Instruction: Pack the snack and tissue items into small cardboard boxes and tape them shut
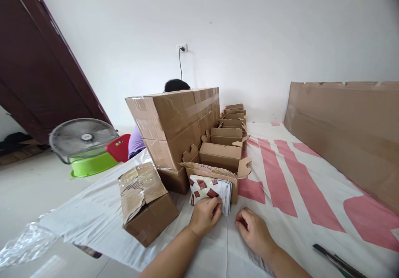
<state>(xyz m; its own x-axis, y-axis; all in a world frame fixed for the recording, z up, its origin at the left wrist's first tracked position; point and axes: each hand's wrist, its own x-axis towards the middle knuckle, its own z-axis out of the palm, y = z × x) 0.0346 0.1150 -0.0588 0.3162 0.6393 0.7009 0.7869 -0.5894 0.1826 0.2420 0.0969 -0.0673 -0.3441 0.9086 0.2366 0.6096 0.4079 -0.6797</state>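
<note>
A small stack of flat printed packets [208,189], white with dark red squares, stands on edge against the front of an open cardboard box [215,170]. My left hand [205,215] has its fingers curled closed at the near lower edge of the stack, gripping it. To the right of the stack, my right hand [254,230] rests low over the cloth, its fingers curled in and nothing visible in them. Behind the nearest box, several more open boxes [226,132] run in a row toward the wall.
Taped cartons [177,114] stand stacked left of the row, a person's head [176,85] behind them. A worn carton [148,199] sits at the front left. A utility knife [335,261] lies front right on the cloth [299,178]. Cardboard [339,132] stands along the right.
</note>
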